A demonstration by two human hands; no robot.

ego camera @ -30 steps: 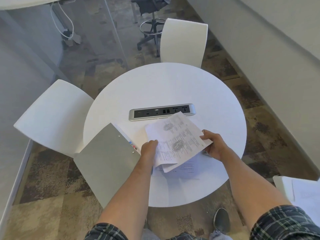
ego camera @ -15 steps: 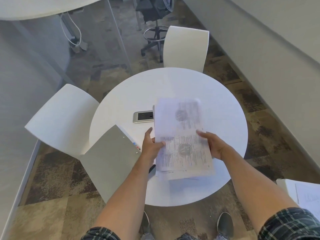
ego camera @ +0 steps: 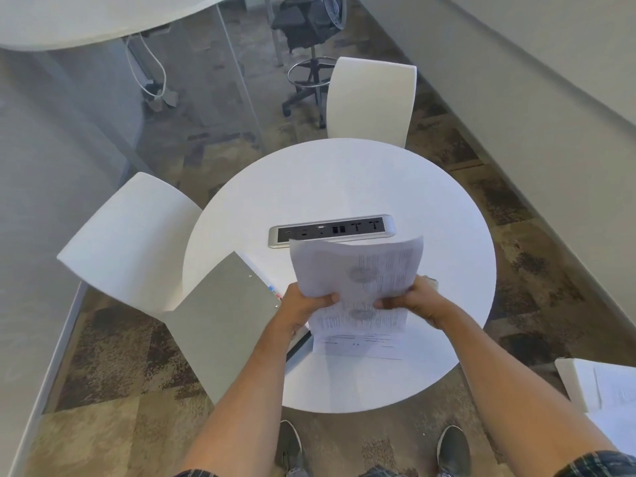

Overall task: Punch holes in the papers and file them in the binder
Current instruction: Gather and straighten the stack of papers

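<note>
We hold the papers (ego camera: 358, 273) upright above the surface (ego camera: 344, 180), left hand (ego camera: 303, 304) and right hand (ego camera: 413, 299) gripping their lower edges. The open binder (ego camera: 223, 315) lies just left, overhanging the edge.

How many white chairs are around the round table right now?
2. One white chair stands at the far side of the table; the other at its left. Any nearer ones would be out of view.

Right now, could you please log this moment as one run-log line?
hands: left and right gripping papers | papers: upright above table | binder: open
</note>
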